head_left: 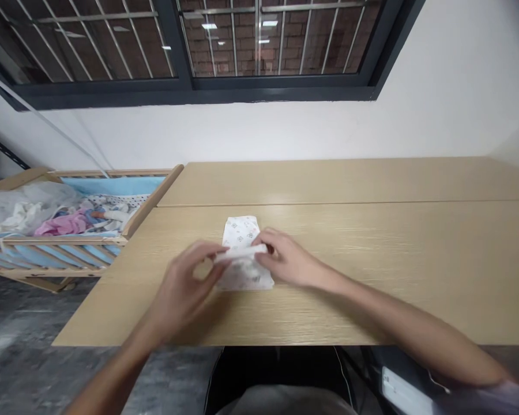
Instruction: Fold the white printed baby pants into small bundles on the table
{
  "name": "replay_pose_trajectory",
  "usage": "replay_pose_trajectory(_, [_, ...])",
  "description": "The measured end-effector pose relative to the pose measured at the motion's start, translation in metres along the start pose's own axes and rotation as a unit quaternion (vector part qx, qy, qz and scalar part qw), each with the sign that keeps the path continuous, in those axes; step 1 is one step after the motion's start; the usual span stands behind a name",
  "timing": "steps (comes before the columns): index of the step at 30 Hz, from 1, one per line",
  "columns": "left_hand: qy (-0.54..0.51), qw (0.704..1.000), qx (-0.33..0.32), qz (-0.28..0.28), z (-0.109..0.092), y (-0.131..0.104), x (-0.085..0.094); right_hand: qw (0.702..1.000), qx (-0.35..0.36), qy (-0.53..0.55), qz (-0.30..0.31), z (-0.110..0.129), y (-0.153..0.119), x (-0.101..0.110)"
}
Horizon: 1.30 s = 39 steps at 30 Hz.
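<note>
A white patterned cloth lies on the wooden table, its long side running away from me. Above it, a narrow white strip, possibly a folded edge of fabric, stretches between my hands. My left hand pinches its left end between thumb and fingers. The right end is pinched by my right hand. The strip is slightly blurred, so I cannot tell whether it is joined to the cloth beneath.
A wooden crib with blue lining stands at the left, holding pink and white fabrics and a clear plastic bag. Behind the table are a white wall and a barred window. A white object lies low at the right, below the table edge.
</note>
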<state>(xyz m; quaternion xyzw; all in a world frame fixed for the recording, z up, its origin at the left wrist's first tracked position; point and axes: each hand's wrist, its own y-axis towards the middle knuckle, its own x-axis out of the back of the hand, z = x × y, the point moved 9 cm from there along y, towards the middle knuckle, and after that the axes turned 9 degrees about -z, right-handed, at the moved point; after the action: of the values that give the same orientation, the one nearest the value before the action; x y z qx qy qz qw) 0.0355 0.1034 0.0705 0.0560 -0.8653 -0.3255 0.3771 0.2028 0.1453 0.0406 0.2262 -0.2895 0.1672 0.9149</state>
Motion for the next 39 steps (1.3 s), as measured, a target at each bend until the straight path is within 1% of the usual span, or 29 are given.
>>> replay_pose_trajectory(1, [0.007, 1.000, 0.020, -0.002, 0.011, 0.018, -0.006, 1.000, -0.012, 0.007, -0.022, -0.014, 0.018, 0.002])
replay_pose_trajectory(3, [0.019, 0.997, 0.070, 0.010, 0.039, 0.049, -0.024, 0.997, -0.038, 0.028, -0.061, -0.046, 0.051, 0.004])
replay_pose_trajectory(6, [0.035, 0.991, 0.124, 0.035, 0.081, 0.079, -0.058, 0.989, -0.092, 0.055, -0.098, -0.097, 0.089, 0.000])
replay_pose_trajectory(8, [0.046, 0.988, 0.140, 0.049, 0.105, 0.090, -0.080, 0.986, -0.125, 0.046, -0.102, -0.125, 0.105, -0.007])
replay_pose_trajectory(10, [0.060, 0.984, 0.155, 0.064, 0.124, 0.097, -0.100, 0.984, -0.148, 0.027, -0.096, -0.146, 0.116, -0.015])
replay_pose_trajectory(12, [0.079, 0.979, 0.168, 0.080, 0.136, 0.100, -0.112, 0.983, -0.159, 0.013, -0.087, -0.158, 0.122, -0.021])
replay_pose_trajectory(13, [0.090, 0.978, 0.171, 0.085, 0.138, 0.100, -0.115, 0.984, -0.160, 0.007, -0.083, -0.161, 0.123, -0.023])
replay_pose_trajectory(15, [0.113, 0.977, 0.163, 0.084, 0.131, 0.095, -0.111, 0.984, -0.160, -0.005, -0.079, -0.160, 0.121, -0.023])
replay_pose_trajectory(17, [0.130, 0.979, 0.140, 0.077, 0.109, 0.079, -0.100, 0.986, -0.134, -0.032, -0.096, -0.145, 0.114, -0.015])
replay_pose_trajectory(19, [0.146, 0.981, 0.100, 0.079, 0.077, 0.049, -0.090, 0.988, -0.056, -0.083, -0.114, -0.112, 0.103, -0.006])
replay_pose_trajectory(20, [0.155, 0.981, 0.076, 0.085, 0.060, 0.029, -0.087, 0.988, -0.002, -0.108, -0.106, -0.092, 0.095, -0.007])
replay_pose_trajectory(21, [0.192, 0.976, 0.027, 0.095, 0.041, 0.008, -0.088, 0.987, 0.055, -0.129, -0.081, -0.071, 0.086, -0.013])
replay_pose_trajectory(23, [0.262, 0.960, -0.024, 0.098, 0.017, -0.032, -0.091, 0.978, 0.156, -0.139, 0.013, -0.036, 0.065, -0.040])
replay_pose_trajectory(25, [0.311, 0.943, -0.045, 0.108, 0.006, -0.062, -0.100, 0.959, 0.228, -0.127, 0.114, -0.017, 0.043, -0.073])
replay_pose_trajectory(26, [0.328, 0.936, -0.046, 0.114, 0.005, -0.072, -0.106, 0.949, 0.248, -0.121, 0.153, -0.014, 0.035, -0.089])
replay_pose_trajectory(28, [0.350, 0.928, -0.038, 0.123, 0.007, -0.081, -0.114, 0.940, 0.245, -0.118, 0.207, -0.023, 0.028, -0.114])
replay_pose_trajectory(30, [0.354, 0.927, -0.025, 0.122, 0.010, -0.081, -0.118, 0.942, 0.208, -0.133, 0.225, -0.044, 0.034, -0.129])
replay_pose_trajectory(31, [0.352, 0.928, -0.022, 0.119, 0.012, -0.080, -0.118, 0.945, 0.190, -0.146, 0.224, -0.056, 0.039, -0.132])
replay_pose_trajectory(32, [0.350, 0.929, -0.019, 0.116, 0.013, -0.079, -0.117, 0.947, 0.175, -0.160, 0.216, -0.067, 0.047, -0.133])
replay_pose_trajectory(34, [0.347, 0.931, -0.019, 0.111, 0.015, -0.079, -0.115, 0.951, 0.154, -0.189, 0.191, -0.087, 0.065, -0.126])
replay_pose_trajectory(37, [0.343, 0.933, -0.021, 0.105, 0.018, -0.081, -0.112, 0.956, 0.121, -0.219, 0.157, -0.112, 0.094, -0.108])
replay_pose_trajectory(39, [0.337, 0.936, -0.021, 0.101, 0.019, -0.084, -0.112, 0.958, 0.102, -0.230, 0.141, -0.125, 0.109, -0.097])
